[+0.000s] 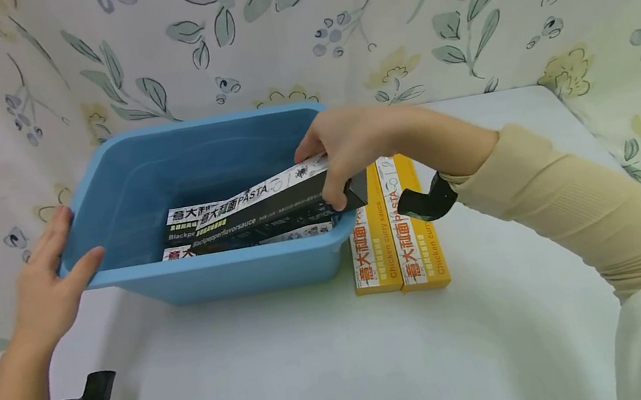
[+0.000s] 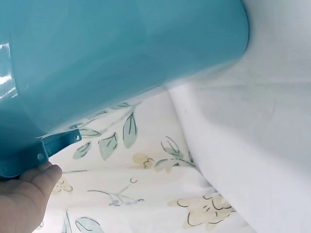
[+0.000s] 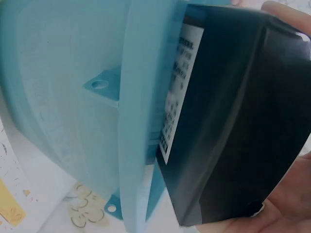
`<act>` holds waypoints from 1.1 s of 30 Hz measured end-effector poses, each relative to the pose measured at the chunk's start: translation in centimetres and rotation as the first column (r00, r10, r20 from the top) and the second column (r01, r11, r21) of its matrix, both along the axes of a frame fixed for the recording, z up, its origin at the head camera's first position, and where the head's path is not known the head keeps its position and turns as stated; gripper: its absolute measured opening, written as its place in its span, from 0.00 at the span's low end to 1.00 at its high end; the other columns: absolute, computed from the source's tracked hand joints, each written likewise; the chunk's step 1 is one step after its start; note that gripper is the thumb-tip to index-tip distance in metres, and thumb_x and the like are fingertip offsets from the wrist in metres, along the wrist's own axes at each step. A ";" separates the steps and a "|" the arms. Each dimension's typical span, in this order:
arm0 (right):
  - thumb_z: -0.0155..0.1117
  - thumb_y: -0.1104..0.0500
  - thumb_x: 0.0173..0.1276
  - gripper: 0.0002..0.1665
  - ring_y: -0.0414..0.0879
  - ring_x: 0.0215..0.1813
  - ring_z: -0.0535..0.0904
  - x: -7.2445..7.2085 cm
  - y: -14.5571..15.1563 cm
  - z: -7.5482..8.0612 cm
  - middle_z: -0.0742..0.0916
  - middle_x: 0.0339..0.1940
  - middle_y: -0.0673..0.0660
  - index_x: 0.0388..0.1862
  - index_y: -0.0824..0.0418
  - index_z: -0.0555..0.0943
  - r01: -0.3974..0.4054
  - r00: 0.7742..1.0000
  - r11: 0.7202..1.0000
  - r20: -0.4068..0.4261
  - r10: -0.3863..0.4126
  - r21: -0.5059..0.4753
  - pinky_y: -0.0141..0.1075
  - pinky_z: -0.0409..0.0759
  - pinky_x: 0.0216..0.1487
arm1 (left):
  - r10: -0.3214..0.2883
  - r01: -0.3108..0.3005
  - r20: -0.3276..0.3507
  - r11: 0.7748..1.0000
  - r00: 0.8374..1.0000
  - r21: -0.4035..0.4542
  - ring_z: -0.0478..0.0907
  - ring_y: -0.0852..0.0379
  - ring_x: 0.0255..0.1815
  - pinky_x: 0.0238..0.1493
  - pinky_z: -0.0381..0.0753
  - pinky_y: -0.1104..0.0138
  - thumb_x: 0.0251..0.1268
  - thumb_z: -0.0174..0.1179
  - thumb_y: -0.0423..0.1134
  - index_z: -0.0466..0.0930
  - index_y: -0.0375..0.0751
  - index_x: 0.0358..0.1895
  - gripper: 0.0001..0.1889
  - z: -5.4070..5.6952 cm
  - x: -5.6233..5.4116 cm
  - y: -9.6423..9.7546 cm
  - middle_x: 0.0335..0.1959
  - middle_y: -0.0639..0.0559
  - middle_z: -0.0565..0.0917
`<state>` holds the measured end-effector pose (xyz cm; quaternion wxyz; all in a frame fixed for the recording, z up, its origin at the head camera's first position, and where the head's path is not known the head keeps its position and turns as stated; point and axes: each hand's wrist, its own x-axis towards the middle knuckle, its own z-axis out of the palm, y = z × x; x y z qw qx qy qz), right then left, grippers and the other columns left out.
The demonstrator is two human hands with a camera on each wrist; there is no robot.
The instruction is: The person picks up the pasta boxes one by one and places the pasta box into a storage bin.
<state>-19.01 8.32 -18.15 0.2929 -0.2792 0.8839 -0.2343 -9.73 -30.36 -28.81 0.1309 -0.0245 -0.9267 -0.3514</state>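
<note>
A white table (image 1: 331,357) adjoins a pale backdrop (image 1: 295,31) printed with leaves.

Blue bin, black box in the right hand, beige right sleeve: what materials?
Blue bin: looks like moulded plastic, smooth and glossy; bright highlights, holed tabs.
Black box: likely printed card; folded edges, soft sheen. Can't tell whether laminated.
Beige right sleeve: apparently knit fabric, matt; fine ribbing and soft folds. Fibre unclear.

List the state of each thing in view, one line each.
Blue bin: upright, open-topped, partly filled
Held black box: tilted, partly inside the bin
Other black boxes: inside the bin
Two yellow boxes: lying flat, side by side
Left hand: holds the bin's rim
Right hand: grips the tilted box
</note>
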 end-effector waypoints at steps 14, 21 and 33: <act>0.74 0.62 0.43 0.52 0.47 0.66 0.71 -0.4 -1.6 -0.4 0.73 0.70 0.56 0.71 0.65 0.67 -0.029 0.999 0.997 0.026 0.027 0.078 0.41 0.74 0.61 | 0.004 -0.004 -0.013 1.000 1.000 -0.010 0.44 0.27 0.74 0.59 0.46 0.28 0.72 0.48 0.43 0.45 0.48 0.78 0.35 -0.2 0.1 -0.1 0.78 0.44 0.47; 0.76 0.52 0.41 0.31 0.44 0.35 0.75 0.1 -2.0 0.4 0.85 0.36 0.51 0.47 0.60 0.83 -0.054 0.992 0.968 -0.095 0.080 0.245 0.34 0.75 0.36 | 0.008 -0.008 -0.009 1.000 1.000 -0.017 0.44 0.26 0.73 0.59 0.46 0.28 0.72 0.48 0.43 0.45 0.47 0.78 0.35 0.0 0.0 0.0 0.78 0.43 0.47; 0.76 0.56 0.44 0.18 0.44 0.31 0.74 0.3 -3.2 -0.4 0.85 0.30 0.50 0.36 0.57 0.84 -0.109 0.985 0.975 -0.114 0.133 0.195 0.33 0.72 0.31 | 0.016 -0.016 -0.012 1.000 1.000 -0.016 0.45 0.25 0.73 0.58 0.47 0.27 0.72 0.48 0.44 0.46 0.46 0.78 0.35 0.0 0.0 0.1 0.78 0.42 0.47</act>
